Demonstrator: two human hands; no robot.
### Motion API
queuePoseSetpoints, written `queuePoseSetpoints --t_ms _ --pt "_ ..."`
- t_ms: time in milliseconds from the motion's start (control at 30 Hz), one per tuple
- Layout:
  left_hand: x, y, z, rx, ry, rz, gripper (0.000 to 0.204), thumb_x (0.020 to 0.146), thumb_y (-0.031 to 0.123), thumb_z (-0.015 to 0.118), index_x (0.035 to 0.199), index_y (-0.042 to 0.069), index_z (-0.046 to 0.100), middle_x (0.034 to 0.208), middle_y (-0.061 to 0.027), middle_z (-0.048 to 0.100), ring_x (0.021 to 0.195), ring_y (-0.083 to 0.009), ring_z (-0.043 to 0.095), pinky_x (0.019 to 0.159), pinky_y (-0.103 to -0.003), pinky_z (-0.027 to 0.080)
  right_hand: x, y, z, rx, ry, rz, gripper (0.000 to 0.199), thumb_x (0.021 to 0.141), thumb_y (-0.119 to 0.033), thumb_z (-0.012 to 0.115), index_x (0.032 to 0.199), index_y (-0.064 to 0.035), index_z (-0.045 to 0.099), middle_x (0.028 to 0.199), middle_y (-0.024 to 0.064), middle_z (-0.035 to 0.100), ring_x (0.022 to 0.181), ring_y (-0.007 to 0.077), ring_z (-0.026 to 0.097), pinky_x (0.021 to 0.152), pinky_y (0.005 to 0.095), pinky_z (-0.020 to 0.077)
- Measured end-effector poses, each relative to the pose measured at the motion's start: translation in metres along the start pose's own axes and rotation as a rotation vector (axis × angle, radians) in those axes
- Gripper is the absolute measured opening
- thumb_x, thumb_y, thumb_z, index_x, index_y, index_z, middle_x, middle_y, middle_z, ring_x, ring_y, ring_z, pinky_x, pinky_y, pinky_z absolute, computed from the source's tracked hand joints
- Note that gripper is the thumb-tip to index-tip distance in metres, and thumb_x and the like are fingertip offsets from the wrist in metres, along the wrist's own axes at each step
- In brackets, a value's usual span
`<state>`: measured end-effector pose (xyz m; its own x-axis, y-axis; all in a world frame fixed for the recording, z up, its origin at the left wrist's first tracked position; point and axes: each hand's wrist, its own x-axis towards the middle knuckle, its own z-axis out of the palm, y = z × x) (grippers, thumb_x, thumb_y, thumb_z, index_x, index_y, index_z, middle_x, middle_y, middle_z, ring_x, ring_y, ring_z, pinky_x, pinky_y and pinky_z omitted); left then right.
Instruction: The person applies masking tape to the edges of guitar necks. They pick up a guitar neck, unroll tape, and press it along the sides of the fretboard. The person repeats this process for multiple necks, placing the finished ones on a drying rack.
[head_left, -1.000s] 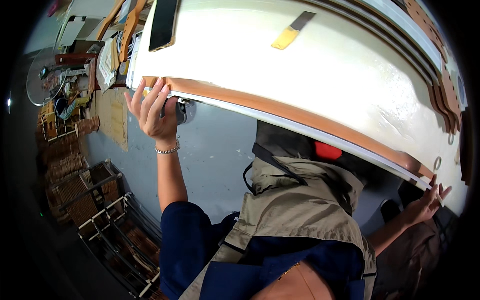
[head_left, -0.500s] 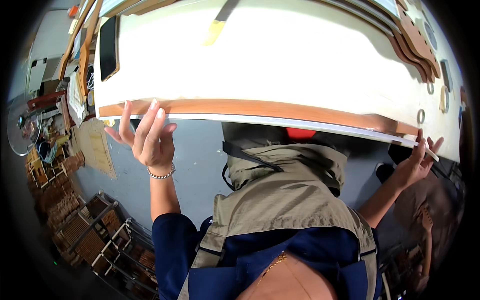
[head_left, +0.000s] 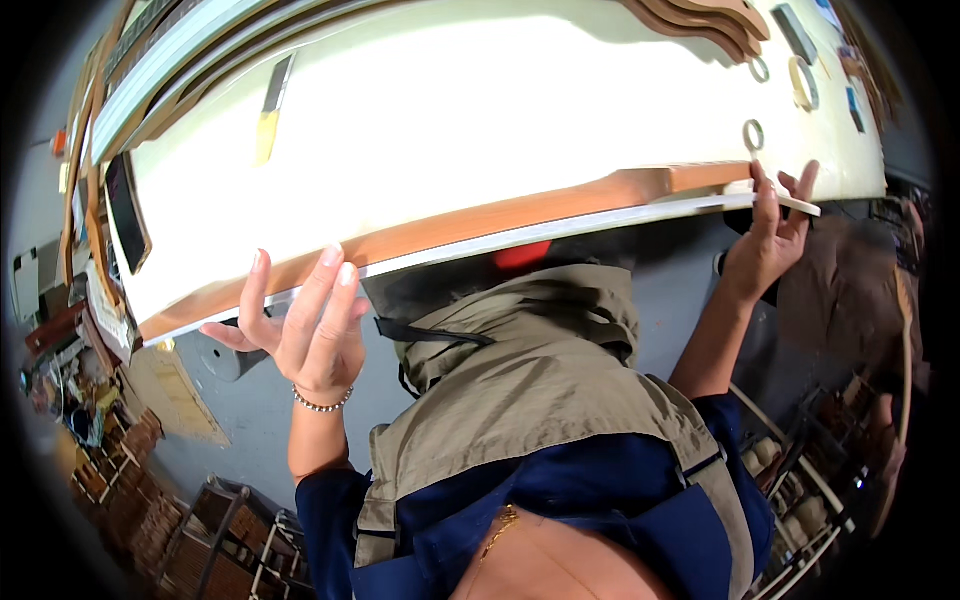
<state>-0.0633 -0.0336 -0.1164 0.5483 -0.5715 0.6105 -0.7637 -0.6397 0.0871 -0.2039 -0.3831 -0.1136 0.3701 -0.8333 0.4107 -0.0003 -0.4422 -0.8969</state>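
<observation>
A long reddish-brown guitar neck [head_left: 500, 215] lies along the front edge of a white worktable [head_left: 480, 120], slanting up to the right. Along its near side runs a thin white strip [head_left: 600, 222] whose tip passes the wood's right end. My left hand [head_left: 310, 335], palm up with fingers spread, has its fingertips against the near side of the neck towards the left end. At the far end, the fingers of my right hand [head_left: 770, 235] are bent around the strip and the neck's tip. Part of the strip is hidden behind them.
A dark phone [head_left: 127, 215] and a flat blade with a yellow end [head_left: 276, 100] lie on the table. More necks [head_left: 700, 22], a tape roll [head_left: 803, 83] and a small ring [head_left: 753, 135] sit far right. Another person [head_left: 850, 280] is at right; a rack [head_left: 205, 530] stands lower left.
The whole view has turned, so the neck now tilts up to the right and more of the table's right side shows. My left hand sits slightly farther along the neck from its left end.
</observation>
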Motion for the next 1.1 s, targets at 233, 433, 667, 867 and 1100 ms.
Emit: queuePoseSetpoints --t_ms 233,433,667,867,1100 --pt "0.030 0.050 0.018 -0.052 -0.036 0.113 0.018 0.084 0.025 0.062 0.099 0.020 0.069 0.101 0.0063 0.067 0.114 -0.0267 0.049 0.105 -0.054 -0.013 0.000 -0.004 0.003 0.056 0.008 0.035 0.058 0.085 0.001 0.058 0.137 0.0046 0.031 0.107 0.0063 0.042 0.097 0.0233 0.062 0.082 0.0255 0.0468" --pt "0.053 0.092 0.041 -0.085 0.061 0.125 0.017 0.079 0.030 0.065 0.095 0.025 0.070 0.095 0.0120 0.068 0.110 -0.0181 0.055 0.104 -0.057 -0.016 -0.001 -0.005 0.003 0.063 -0.003 0.037 0.060 0.084 0.002 0.059 0.137 0.0038 0.031 0.105 0.0048 0.042 0.096 0.0222 0.062 0.081 0.0253 0.0477" --pt "0.080 0.132 0.051 0.129 0.100 0.312 0.013 0.082 0.024 0.061 0.092 0.026 0.070 0.096 0.0106 0.068 0.109 -0.0146 0.056 0.106 -0.054 -0.015 -0.001 -0.003 0.002 0.094 -0.006 0.048 0.060 0.085 0.002 0.058 0.137 0.0045 0.030 0.108 0.0056 0.042 0.098 0.0207 0.060 0.082 0.0252 0.0469" --pt "0.095 0.088 0.012 -0.336 -0.380 0.234 0.023 0.079 0.018 0.063 0.101 0.013 0.065 0.107 -0.0004 0.064 0.106 -0.0168 0.057 0.107 -0.045 0.026 -0.003 0.000 0.009 0.088 0.047 0.005 0.051 0.086 0.002 0.055 0.135 0.0041 0.037 0.110 0.0086 0.043 0.097 0.0209 0.060 0.086 0.0265 0.0440" --pt "0.137 -0.081 0.051 0.332 -0.620 -0.207 0.030 0.085 0.029 0.058 0.090 -0.001 0.061 0.085 -0.0156 0.063 0.074 -0.0299 0.062 0.064 -0.036 0.051 -0.004 -0.001 0.009 0.102 0.037 -0.001 0.053 0.088 0.003 0.054 0.136 0.0029 0.033 0.107 0.0065 0.044 0.100 0.0237 0.061 0.087 0.0265 0.0450"
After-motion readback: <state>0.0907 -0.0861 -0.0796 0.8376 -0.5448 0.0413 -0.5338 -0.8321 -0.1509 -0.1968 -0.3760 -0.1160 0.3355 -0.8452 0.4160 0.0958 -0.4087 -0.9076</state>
